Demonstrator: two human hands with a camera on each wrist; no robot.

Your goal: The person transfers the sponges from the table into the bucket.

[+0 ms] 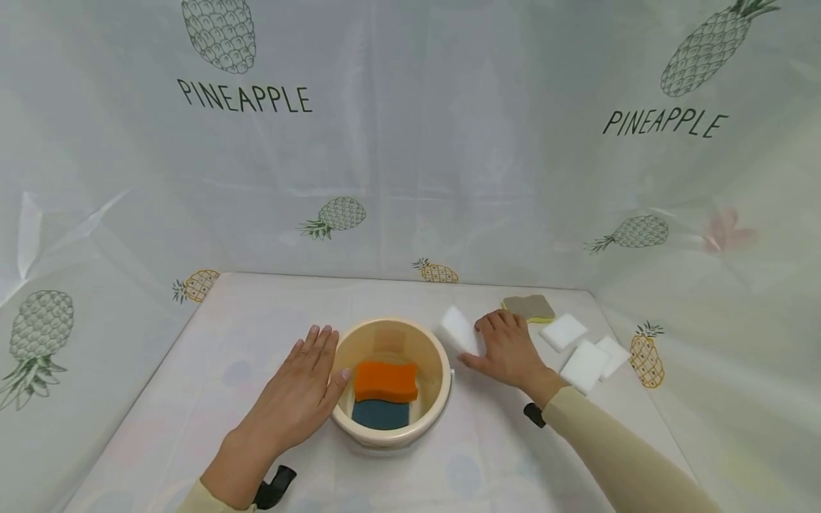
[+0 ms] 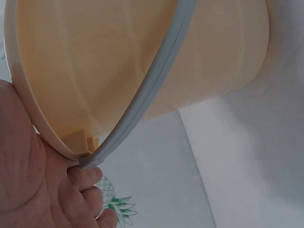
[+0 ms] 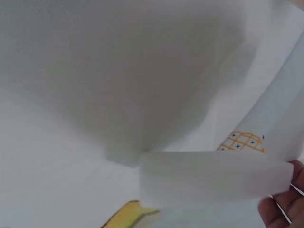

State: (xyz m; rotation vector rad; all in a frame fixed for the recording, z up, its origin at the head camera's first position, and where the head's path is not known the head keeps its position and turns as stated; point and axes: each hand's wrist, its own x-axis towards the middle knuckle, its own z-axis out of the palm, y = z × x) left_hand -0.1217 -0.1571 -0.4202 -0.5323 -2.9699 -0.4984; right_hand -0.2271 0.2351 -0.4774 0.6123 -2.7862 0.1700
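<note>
- The left hand [image 1: 291, 399] lies along the left side of the cream bucket [image 1: 385, 434], its four fingers straight and close together, the thumb set apart over the opening; in the left wrist view the palm touches the rim, next to the end of the grey handle [image 2: 144, 95].
- The right hand [image 1: 509, 349] pinches a white sponge block [image 1: 458, 330] between thumb and fingers, holding it tilted just beyond the bucket's right rim (whether its lower edge touches the desk [image 1: 487, 442], I cannot tell).
- Inside the bucket is an orange sponge [image 1: 385, 381] with wavy sides, and a dark blue piece [image 1: 380, 415] shows at its near edge; whether the two are joined is unclear.
- Behind the right hand, near the desk's far edge, lies a grey and yellow sponge [image 1: 529, 307].
- To the right of that hand lie three white pads: one [image 1: 563, 332] near the grey and yellow sponge, the other two [image 1: 585, 366] close together, nearer the right edge.
- A pale sheet [image 1: 410, 142] printed with pineapples stands behind the desk.
</note>
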